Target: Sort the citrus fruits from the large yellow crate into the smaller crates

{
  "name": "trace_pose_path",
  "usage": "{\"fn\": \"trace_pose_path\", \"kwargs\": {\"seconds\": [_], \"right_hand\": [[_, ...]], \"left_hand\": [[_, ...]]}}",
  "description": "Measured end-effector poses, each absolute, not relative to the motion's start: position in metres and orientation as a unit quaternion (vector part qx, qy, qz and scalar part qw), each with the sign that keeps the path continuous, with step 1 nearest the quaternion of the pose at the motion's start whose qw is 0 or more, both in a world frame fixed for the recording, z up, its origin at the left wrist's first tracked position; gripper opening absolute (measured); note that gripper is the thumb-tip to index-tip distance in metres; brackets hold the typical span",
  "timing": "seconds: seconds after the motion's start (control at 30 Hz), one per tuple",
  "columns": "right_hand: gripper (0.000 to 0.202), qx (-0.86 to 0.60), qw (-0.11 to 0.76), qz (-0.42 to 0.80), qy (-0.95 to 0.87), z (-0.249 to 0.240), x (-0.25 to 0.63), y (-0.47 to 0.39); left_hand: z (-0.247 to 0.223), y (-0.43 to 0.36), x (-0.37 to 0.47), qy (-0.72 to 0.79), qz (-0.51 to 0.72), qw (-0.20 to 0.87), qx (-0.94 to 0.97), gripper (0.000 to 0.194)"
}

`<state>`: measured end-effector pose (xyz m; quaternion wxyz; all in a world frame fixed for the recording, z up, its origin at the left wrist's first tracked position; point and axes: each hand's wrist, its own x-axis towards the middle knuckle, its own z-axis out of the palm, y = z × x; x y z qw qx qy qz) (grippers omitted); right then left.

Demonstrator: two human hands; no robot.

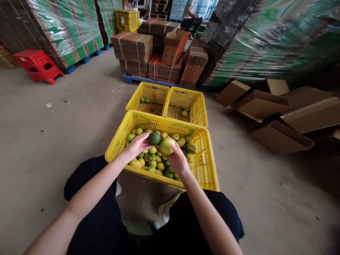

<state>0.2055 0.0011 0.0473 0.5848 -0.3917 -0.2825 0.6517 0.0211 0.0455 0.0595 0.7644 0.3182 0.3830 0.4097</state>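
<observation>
Above a large yellow crate, my left hand holds a dark green fruit at its fingertips. Right beside it, my right hand is closed round a bigger yellow-green fruit. Many yellow and green lemon-like fruits lie in the crate below, partly hidden by my hands. A dark, knobbly green fruit rests among them to the right of my hands.
Two smaller yellow crates with a few green fruits stand behind. Flattened cardboard stacks sit on a blue pallet. Open boxes lie right, a red stool stands left. A person sits far back.
</observation>
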Motion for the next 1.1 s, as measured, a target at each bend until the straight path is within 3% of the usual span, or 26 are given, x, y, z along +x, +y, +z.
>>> {"fn": "trace_pose_path", "kwargs": {"seconds": [0.2, 0.37, 0.7, 0.87, 1.1], "right_hand": [[0.055, -0.421, 0.579, 0.634, -0.294, 0.045, 0.200, 0.000], [0.039, -0.407, 0.573, 0.653, -0.282, 0.046, 0.210, 0.002], [0.033, -0.387, 0.590, 0.665, -0.244, 0.047, 0.208, 0.004], [0.022, -0.409, 0.565, 0.703, -0.137, 0.049, 0.213, 0.004], [0.017, -0.414, 0.562, 0.712, -0.073, 0.051, 0.223, 0.003]], "left_hand": [[0.060, 0.042, 0.023, 0.355, 0.371, 0.775, 0.367, 0.033], [0.056, 0.045, 0.021, 0.331, 0.382, 0.802, 0.318, 0.025], [0.060, 0.050, 0.024, 0.318, 0.389, 0.833, 0.233, 0.037], [0.048, 0.060, 0.026, 0.382, 0.424, 0.800, 0.184, 0.021], [0.000, 0.067, 0.029, 0.519, 0.360, 0.755, 0.177, 0.024]]}}
